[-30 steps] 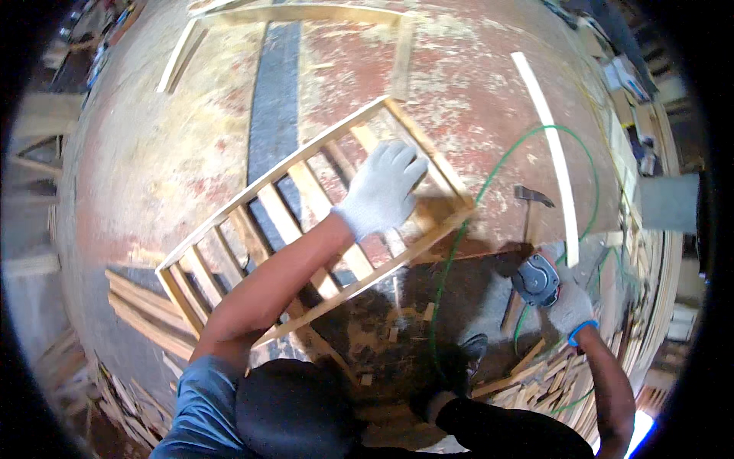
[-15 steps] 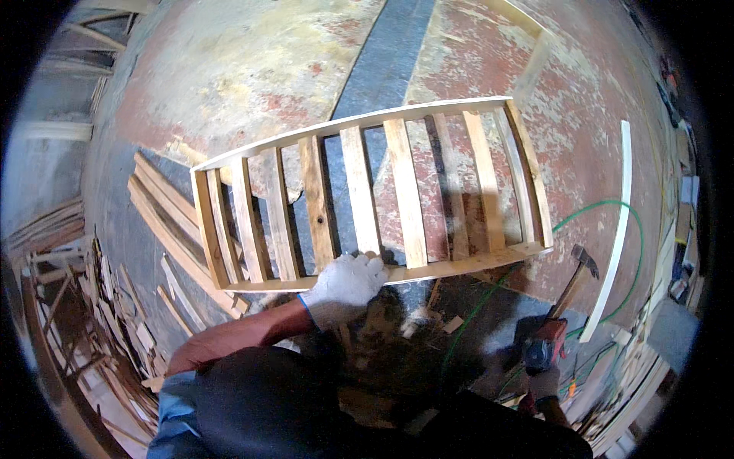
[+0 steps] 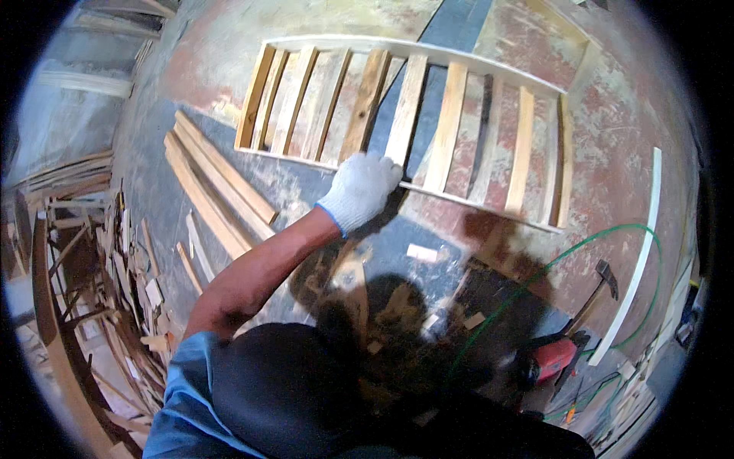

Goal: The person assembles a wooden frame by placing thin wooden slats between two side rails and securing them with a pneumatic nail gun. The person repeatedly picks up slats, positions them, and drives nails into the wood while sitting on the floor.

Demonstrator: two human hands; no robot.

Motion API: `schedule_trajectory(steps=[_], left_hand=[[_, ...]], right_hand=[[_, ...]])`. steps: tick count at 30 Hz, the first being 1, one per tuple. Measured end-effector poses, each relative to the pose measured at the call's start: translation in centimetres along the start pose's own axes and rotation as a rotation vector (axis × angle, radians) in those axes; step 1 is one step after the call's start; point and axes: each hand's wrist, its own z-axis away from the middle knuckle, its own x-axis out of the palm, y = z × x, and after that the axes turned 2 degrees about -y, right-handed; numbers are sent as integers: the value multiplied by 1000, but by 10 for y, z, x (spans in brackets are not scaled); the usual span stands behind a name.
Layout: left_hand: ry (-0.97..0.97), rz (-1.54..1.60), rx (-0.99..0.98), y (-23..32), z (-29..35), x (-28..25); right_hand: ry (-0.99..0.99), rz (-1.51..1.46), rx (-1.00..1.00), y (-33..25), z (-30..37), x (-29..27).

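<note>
My left hand [image 3: 361, 191], in a white knit glove with a blue cuff, is closed on the near rail of a slatted wooden frame [image 3: 451, 126], beside a middle slat. The frame has two long rails joined by several pale and brown crosspieces. At the lower right is a red and black nail gun [image 3: 552, 361]. My right hand [image 3: 540, 398] is dim in the shadow just below it, around its handle; the fingers are mostly hidden. A hammer [image 3: 592, 298] with a wooden handle lies just beyond the nail gun.
Loose planks [image 3: 206, 187] lie on the floor left of the frame. A green hose [image 3: 527, 287] curves across the right side, near a long white strip [image 3: 633, 260]. Scrap wood [image 3: 126, 298] is heaped at the left. Small offcuts [image 3: 422, 252] lie near my shadow.
My left hand has moved farther away, and the frame has shifted away and turned clockwise with it. The nail gun has turned, showing its red side.
</note>
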Motion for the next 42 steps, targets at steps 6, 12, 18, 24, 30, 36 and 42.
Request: schedule_trajectory(steps=[6, 12, 18, 24, 30, 36, 42], left_hand=[[132, 176, -126, 14, 24, 12], [456, 507, -129, 18, 90, 6], [483, -2, -886, -87, 254, 66], [321, 28, -1086, -106, 377, 137], [454, -21, -994, -110, 363, 108], [204, 114, -1365, -130, 296, 90], [235, 322, -1515, -144, 295, 107]], right_hand=[[-67, 35, 30, -7, 6, -2], [-125, 122, 38, -49, 15, -28], [-169, 323, -100, -128, 4, -62], [-28, 696, -478, -227, -4, -50], [14, 820, -693, -295, 54, 7], [-136, 1023, -692, -319, 107, 59], [-104, 977, -822, -345, 134, 84]])
